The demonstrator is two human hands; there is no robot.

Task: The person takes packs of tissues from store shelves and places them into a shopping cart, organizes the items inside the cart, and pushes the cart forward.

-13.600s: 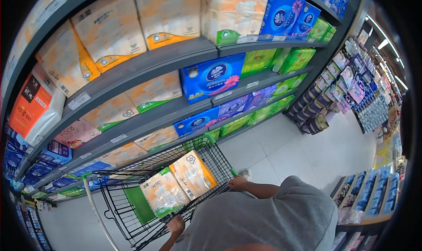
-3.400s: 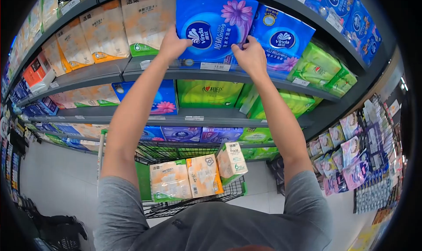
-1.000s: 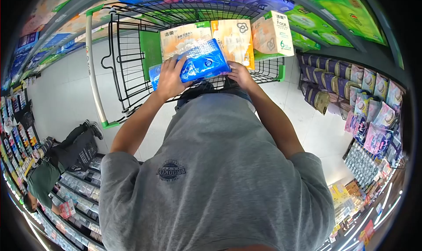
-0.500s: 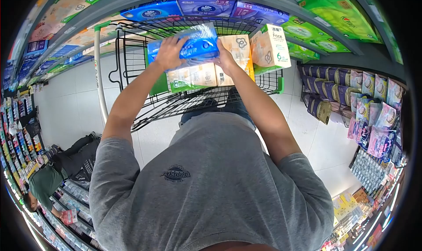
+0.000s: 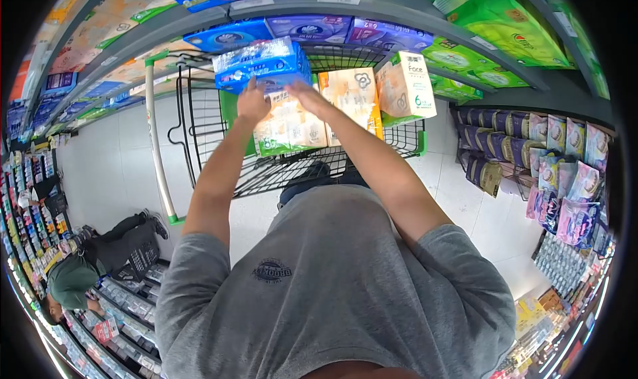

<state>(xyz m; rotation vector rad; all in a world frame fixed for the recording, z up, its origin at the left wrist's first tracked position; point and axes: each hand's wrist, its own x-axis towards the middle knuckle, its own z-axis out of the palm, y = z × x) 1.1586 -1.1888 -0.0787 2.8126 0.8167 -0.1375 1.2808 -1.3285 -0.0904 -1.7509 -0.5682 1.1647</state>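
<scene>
A blue plastic-wrapped tissue pack (image 5: 262,65) sits at the far side of a black wire shopping cart (image 5: 193,113), close to the shelf. My left hand (image 5: 253,104) is at its near side, index finger extended and the other fingers slightly bent. My right hand (image 5: 310,100) reaches to the pack's near right corner with fingers stretched out, a little blurred. Neither hand grips the pack; whether the fingertips touch it I cannot tell. Below the hands in the cart lie a cream-and-green tissue pack (image 5: 292,128), a cream-and-orange pack (image 5: 352,103) and an upright "Face" tissue pack (image 5: 405,90).
Ahead, a shelf (image 5: 279,12) carries blue, purple and green tissue packs. The cart's handle (image 5: 151,133) is on the left. A rack of hanging packages (image 5: 565,153) stands to the right. A person in a green top (image 5: 72,279) is at the left-hand shelves.
The blue pack has moved left and away from me toward the cart's far side. Both hands have let go of it and drawn back to its near side.
</scene>
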